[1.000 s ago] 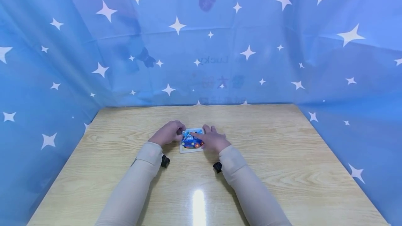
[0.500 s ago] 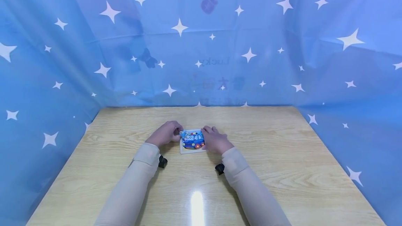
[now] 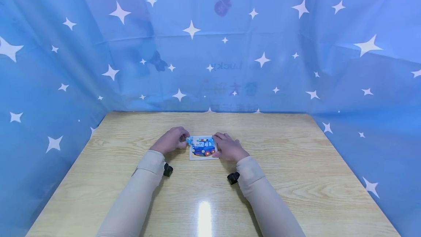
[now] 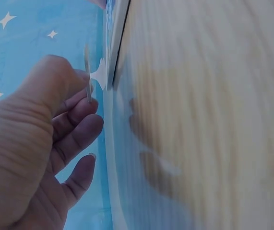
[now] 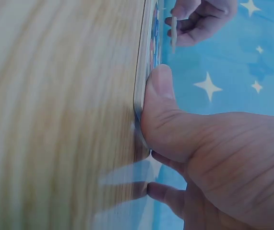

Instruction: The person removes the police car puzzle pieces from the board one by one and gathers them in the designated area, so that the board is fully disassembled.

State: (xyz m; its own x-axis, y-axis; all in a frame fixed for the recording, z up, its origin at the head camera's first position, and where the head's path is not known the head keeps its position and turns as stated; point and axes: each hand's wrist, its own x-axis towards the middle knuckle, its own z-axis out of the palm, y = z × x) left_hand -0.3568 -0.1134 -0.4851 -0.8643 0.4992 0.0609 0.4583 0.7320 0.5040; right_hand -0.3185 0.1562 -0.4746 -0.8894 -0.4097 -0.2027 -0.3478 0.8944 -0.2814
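Note:
A small jigsaw puzzle board (image 3: pixel 204 158) with a pale frame and a blue cartoon car picture lies flat on the table. Just off its upper left corner, my left hand (image 3: pixel 171 141) pinches a thin blue puzzle piece (image 3: pixel 189 140) between thumb and fingers. In the left wrist view the piece (image 4: pixel 88 72) appears edge-on, raised above the tabletop, the other fingers loosely bent below it. My right hand (image 3: pixel 230 147) holds the board's right side, thumb near the front and fingers at the back corner. The thumb (image 5: pixel 161 91) lies against the board's edge in the right wrist view.
The wooden table (image 3: pixel 296 178) reaches out on all sides of the board. A blue curtain (image 3: pixel 210 46) with white stars hangs behind and beside it. Black wrist cameras (image 3: pixel 233 177) sit under both wrists, and a light glares off the table's front (image 3: pixel 204 218).
My left hand has drawn the piece leftward, off the board's upper left corner. My right index finger, earlier stretched over the picture, has pulled back to the board's right side.

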